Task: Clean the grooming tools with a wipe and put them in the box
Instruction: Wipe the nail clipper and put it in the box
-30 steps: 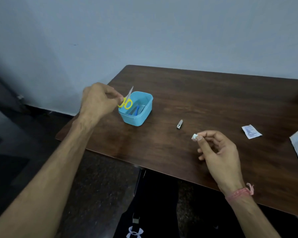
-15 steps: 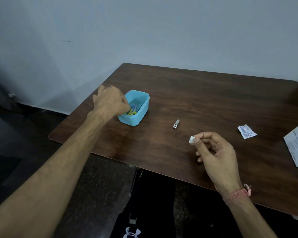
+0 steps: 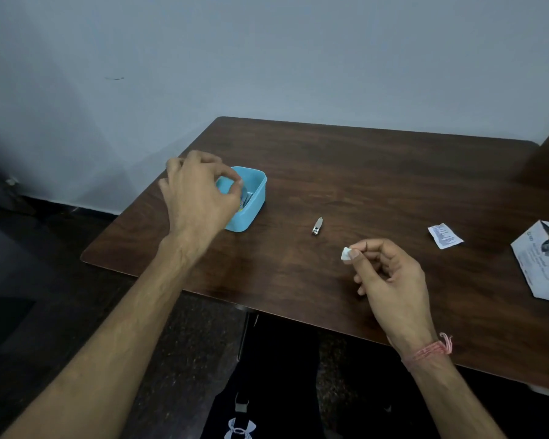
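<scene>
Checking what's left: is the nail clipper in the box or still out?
Out. The nail clipper lies on the bare table, between the blue box and the right hand.

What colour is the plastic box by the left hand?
Light blue plastic box; seen best in the head view.

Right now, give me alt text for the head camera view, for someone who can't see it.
A person's left hand hovers with curled fingers over a blue box on a dark wooden table, while the right hand pinches a small white wipe. A metal nail clipper lies between them; a white sachet and a paper packet lie further right.
</scene>
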Tool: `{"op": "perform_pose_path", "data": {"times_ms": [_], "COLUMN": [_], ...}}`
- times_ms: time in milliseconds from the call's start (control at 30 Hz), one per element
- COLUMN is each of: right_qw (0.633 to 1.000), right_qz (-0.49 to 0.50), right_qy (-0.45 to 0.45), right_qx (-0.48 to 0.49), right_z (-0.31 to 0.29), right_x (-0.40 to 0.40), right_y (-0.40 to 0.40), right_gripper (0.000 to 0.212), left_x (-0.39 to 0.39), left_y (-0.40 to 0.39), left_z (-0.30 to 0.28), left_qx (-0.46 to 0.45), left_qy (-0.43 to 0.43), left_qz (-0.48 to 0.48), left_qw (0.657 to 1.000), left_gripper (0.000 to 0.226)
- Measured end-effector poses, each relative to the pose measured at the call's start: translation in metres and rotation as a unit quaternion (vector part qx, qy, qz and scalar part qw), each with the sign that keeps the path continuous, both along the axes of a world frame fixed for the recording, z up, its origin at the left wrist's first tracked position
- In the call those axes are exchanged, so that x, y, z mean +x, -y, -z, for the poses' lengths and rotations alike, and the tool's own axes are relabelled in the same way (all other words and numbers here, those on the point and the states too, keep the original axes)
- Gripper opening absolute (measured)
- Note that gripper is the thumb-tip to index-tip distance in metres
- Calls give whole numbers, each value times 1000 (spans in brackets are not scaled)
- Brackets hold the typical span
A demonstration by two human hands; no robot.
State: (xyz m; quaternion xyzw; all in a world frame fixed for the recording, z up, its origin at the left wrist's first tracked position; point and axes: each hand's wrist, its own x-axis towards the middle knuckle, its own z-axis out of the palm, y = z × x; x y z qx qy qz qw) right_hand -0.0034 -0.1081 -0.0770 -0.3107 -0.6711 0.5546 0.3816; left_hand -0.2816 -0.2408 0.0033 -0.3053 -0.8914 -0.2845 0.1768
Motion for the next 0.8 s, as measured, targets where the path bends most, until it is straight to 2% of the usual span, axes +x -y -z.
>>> {"op": "perform_pose_path", "data": {"times_ms": [67,100,200,267,400,467,600,700,800], "right_qw": [1000,1000,1000,1000,999,999,997,996,998], "right_qz": [5,8,15,20,33,36,40,40,38], "right_qy": [-1,-3,-10,-15,-20,-28,-46,-67,-40], "right_qx": [-3,-6,-12,-13,-20,-25,-37,-51,2], "right_z": [0,0,1,2,3,4,3,3,2], "right_x": [0,0,1,1,4,4,5,11,28], "right_y": [0,0,0,-1,-2,-2,-4,-10,-24], "right_gripper": [13,13,10,9,9,10,10,9,11], "left_x": [32,47,85,97,101,101,104,111,128], "left_y": [-4,-10,-30,-43,-65,-72,-78,-76,-74], "left_z": [7,12,31,41,51,54,53,55,56], "left_qx": [69,72,44,10,-51,-61,-51,-46,-1], "left_qy": [-42,-41,47,98,122,124,144,160,239], "left_qz": [49,78,148,146,102,88,100,172,277], "left_qw": [996,993,987,984,986,987,983,971,931], "left_gripper": [10,7,12,24,41,36,9,8,9]}}
